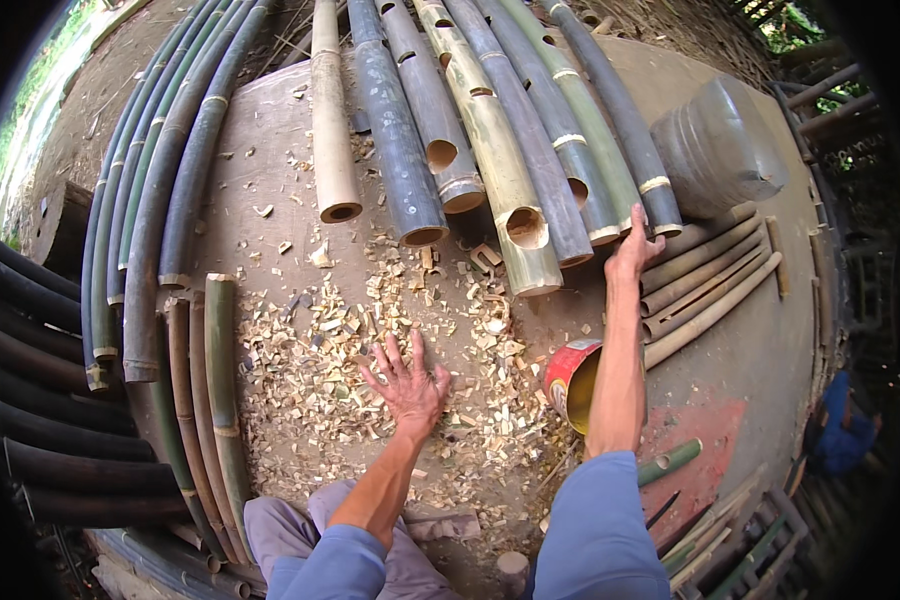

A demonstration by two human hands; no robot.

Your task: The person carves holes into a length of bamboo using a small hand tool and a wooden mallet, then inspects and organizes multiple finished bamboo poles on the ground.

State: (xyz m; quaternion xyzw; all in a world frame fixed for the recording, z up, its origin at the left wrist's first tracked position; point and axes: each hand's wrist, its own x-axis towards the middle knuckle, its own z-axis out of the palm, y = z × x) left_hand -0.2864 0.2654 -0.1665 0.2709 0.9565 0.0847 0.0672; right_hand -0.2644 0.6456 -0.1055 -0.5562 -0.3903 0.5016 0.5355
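Observation:
My left hand (410, 390) is open, its fingers spread over a scatter of bamboo chips (330, 340) on the ground. Whether the fingertips press on the chips I cannot tell. My right arm reaches farther forward, and the right hand (632, 248) has its fingers apart at the near end of a green bamboo pole (592, 150), beside a dark bamboo pole (630, 130). Contact with either pole is unclear. Between the hands lies a thick yellowish bamboo pole (485, 130) with holes cut along it; similar holed poles lie alongside.
Under my right forearm a red and yellow can (574, 380) lies tipped. Long bamboo poles (185, 130) lie at left, near dark half-round pieces (80, 470). At right sit a large plastic jug (720, 150), shorter bamboo lengths (705, 265) and a green bamboo piece (670, 461).

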